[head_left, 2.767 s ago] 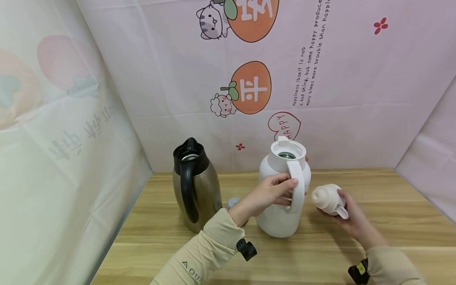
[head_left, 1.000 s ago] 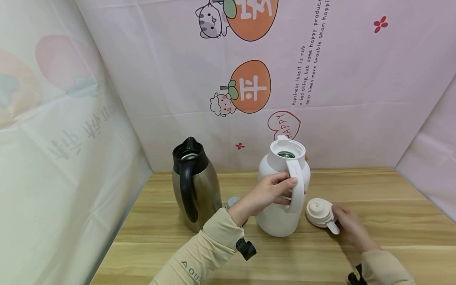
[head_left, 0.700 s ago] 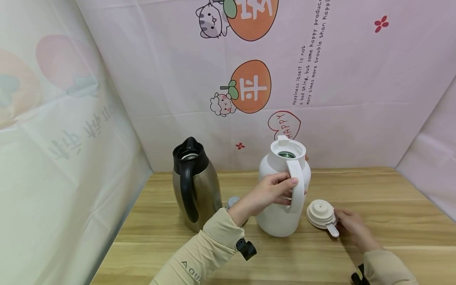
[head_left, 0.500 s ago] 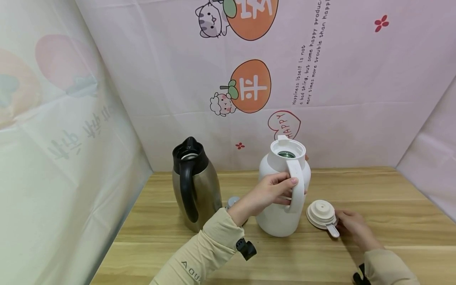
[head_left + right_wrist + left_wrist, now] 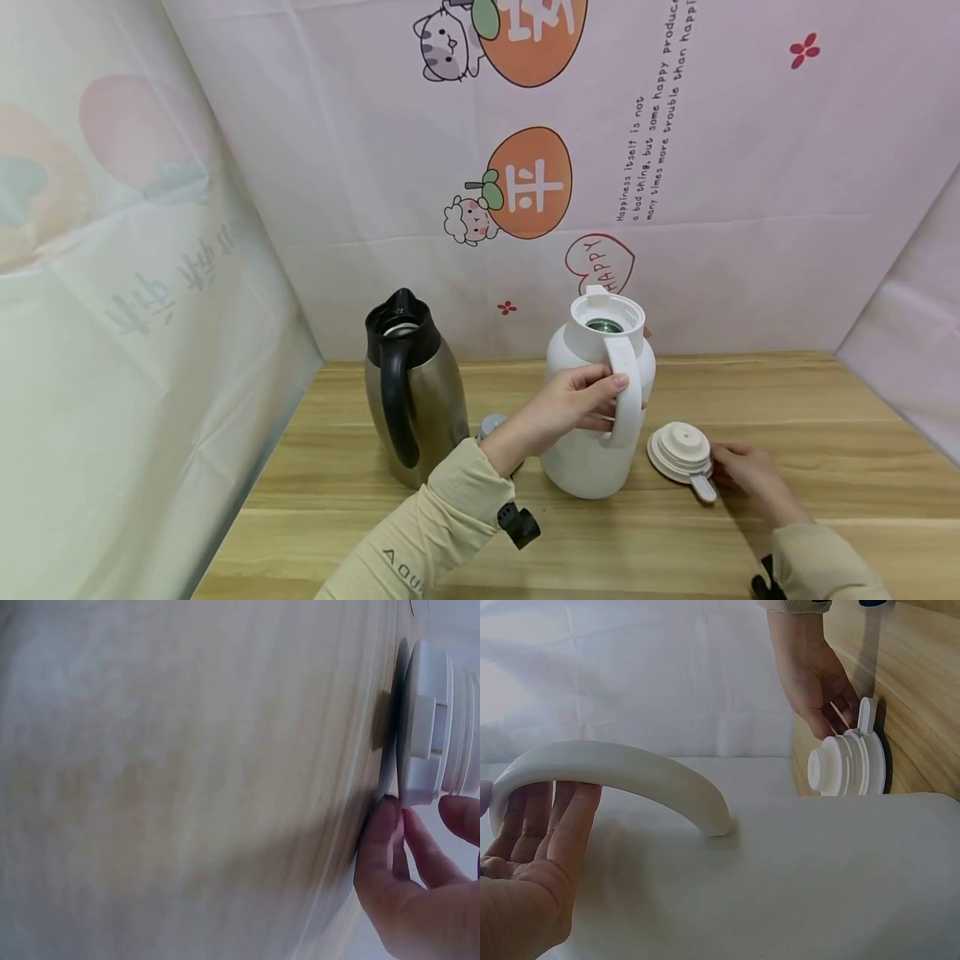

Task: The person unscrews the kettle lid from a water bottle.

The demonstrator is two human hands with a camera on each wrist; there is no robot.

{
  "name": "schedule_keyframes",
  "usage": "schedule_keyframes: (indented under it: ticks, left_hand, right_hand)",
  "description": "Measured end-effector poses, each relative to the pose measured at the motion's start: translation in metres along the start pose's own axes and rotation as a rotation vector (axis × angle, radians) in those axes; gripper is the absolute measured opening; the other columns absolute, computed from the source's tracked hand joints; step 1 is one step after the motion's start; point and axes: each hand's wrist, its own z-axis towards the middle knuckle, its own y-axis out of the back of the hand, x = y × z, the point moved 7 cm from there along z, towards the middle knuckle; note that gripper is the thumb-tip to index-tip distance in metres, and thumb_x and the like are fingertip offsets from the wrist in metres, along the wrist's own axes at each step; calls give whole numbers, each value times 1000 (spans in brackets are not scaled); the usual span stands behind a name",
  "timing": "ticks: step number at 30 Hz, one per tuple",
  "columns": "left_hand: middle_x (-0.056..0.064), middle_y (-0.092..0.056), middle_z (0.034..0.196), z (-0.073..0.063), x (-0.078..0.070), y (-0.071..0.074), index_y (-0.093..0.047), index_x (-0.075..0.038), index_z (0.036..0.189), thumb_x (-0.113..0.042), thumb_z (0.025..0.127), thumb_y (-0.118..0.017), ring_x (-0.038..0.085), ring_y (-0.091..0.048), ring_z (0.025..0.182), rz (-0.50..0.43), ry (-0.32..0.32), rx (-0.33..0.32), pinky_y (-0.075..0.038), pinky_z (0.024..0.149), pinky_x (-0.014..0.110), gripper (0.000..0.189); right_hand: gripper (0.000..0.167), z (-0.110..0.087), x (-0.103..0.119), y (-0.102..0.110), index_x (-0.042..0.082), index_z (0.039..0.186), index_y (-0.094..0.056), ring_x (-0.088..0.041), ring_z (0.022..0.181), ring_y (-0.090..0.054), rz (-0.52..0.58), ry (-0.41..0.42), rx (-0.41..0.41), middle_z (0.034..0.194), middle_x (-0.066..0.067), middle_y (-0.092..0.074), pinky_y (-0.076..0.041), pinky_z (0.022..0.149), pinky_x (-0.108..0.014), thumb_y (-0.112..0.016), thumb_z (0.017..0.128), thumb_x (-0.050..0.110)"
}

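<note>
My left hand grips the handle of a white thermos jug, which stands upright on the table with its mouth uncovered. In the left wrist view, several fingers pass beneath the handle's arch. To the jug's right, the white jug lid lies upside down, its stepped plug upward and its lever pointing toward me. My right hand is beside the lid's right edge. In the right wrist view its fingertips are right at the lid's rim, loosely bent, and the thumb stands apart from them.
A steel thermos jug with a black handle and uncovered mouth stands at the left. Between the jugs, a small grey-topped object is partly hidden by my left forearm. A printed cloth hangs behind the wooden table.
My right hand has lowered the lid to the table, turned it plug side up, and eased slightly to the right of its edge. My left hand stays on the handle.
</note>
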Motion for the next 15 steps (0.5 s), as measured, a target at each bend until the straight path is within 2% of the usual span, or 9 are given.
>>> schedule_keyframes:
  ticks: [4,10,15]
  left_hand:
    - [27,-63,119,-1,1,0,-55,3,122,-23,102,-44,25,-68,100,3,10,-3,-57,84,31,35]
    - [26,-63,119,-3,1,1,-56,3,122,-25,102,-43,23,-67,97,17,14,-21,-55,88,29,37]
    - [28,-60,122,-6,-1,2,-54,5,125,-25,103,-40,31,-64,108,26,-8,-33,-54,92,30,39]
  right_hand:
    - [56,0,-1,0,-28,132,-29,11,72,-54,3,0,-4,88,11,-64,-52,70,-15,-33,101,19]
    - [58,1,-2,1,-29,131,-27,11,71,-53,19,-8,0,88,8,-66,-52,70,-15,-32,101,20]
    - [57,1,-2,3,-30,131,-26,11,70,-54,46,-9,0,84,11,-64,-52,69,-15,-31,101,18]
